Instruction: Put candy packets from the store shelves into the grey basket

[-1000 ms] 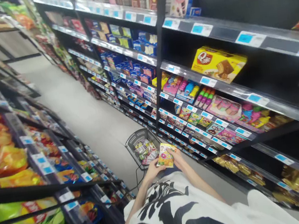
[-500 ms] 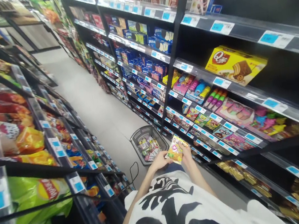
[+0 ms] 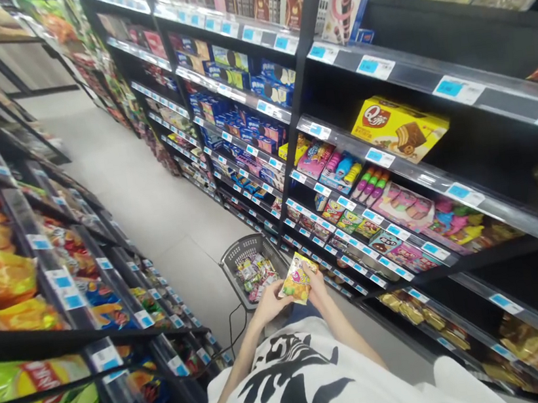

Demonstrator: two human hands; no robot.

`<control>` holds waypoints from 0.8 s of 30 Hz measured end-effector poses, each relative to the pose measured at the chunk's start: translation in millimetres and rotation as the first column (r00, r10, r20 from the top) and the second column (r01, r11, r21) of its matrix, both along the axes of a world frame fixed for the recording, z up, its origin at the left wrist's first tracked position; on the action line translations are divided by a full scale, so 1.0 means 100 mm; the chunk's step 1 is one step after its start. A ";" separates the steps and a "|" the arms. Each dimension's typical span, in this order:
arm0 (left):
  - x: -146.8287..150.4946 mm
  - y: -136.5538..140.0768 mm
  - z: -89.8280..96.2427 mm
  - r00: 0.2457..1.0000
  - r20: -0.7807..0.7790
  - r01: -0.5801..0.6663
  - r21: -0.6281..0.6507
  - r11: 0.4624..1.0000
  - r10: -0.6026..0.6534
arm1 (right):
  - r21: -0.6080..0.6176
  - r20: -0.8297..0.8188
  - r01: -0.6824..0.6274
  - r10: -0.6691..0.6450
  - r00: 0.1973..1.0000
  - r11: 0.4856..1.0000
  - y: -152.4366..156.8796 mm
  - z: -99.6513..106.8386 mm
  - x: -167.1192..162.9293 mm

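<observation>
A small yellow candy packet (image 3: 298, 279) with a pink logo is held in front of my body by both hands. My left hand (image 3: 272, 299) pinches its lower left corner. Along its right edge, my right hand (image 3: 315, 284) grips it with the thumb on the front. Just beyond and to the left, a dark grey shopping basket (image 3: 240, 283) stands on the floor. Several small colourful packets (image 3: 257, 274) lie inside it. Part of the basket's near side is hidden behind my left hand and the packet.
Shelves on the right hold blue biscuit boxes (image 3: 247, 120), a yellow wafer box (image 3: 399, 129) and small candy packs (image 3: 351, 219). On the left, shelves carry bags of chips (image 3: 27, 398). A thin black cable (image 3: 231, 329) hangs near the basket. The grey aisle floor (image 3: 149, 197) runs ahead.
The view has turned slightly to the right, so the shelves, basket and hands sit further left. Both hands still hold the packet in much the same way.
</observation>
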State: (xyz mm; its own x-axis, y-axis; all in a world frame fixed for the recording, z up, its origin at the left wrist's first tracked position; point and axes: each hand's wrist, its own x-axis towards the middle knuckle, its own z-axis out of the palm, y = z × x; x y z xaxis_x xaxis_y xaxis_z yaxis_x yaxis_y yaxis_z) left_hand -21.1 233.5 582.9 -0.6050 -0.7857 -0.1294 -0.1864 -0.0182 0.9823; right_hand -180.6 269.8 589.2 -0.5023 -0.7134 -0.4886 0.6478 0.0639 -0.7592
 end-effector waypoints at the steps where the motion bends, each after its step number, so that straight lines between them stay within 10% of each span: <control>1: -0.01 0.00 0.02 0.999 0.021 -0.034 -0.024 0.999 0.034 | -0.016 -0.024 -0.008 0.008 1.000 1.000 -0.01 0.00 0.03; 7: -0.12 0.11 0.21 0.982 0.039 -0.146 -0.478 0.866 0.187 | -0.077 -0.091 -0.187 0.180 0.979 0.979 -0.02 0.15 0.11; 12: -0.19 0.25 0.48 1.000 0.002 0.012 -0.929 0.371 -0.025 | -0.085 0.006 -0.323 0.325 0.946 0.942 0.00 0.53 -0.04; 15: -0.20 0.29 0.62 0.995 0.020 0.037 -0.982 0.183 -0.096 | -0.091 0.011 -0.284 0.286 0.958 0.955 0.04 0.73 -0.09; 24: -0.20 0.28 0.58 0.990 -0.022 -0.007 -0.994 0.108 -0.139 | -0.142 -0.030 -0.274 0.273 0.962 0.951 0.08 0.85 -0.07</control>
State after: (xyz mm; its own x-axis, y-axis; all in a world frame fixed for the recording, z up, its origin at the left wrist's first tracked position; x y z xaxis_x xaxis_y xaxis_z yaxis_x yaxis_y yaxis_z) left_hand -40.7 261.6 640.6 -0.6120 -0.1281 0.7804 -0.0465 0.9909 0.1262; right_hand -187.4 277.7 674.6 -0.2824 -0.8862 -0.3673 0.6129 0.1279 -0.7798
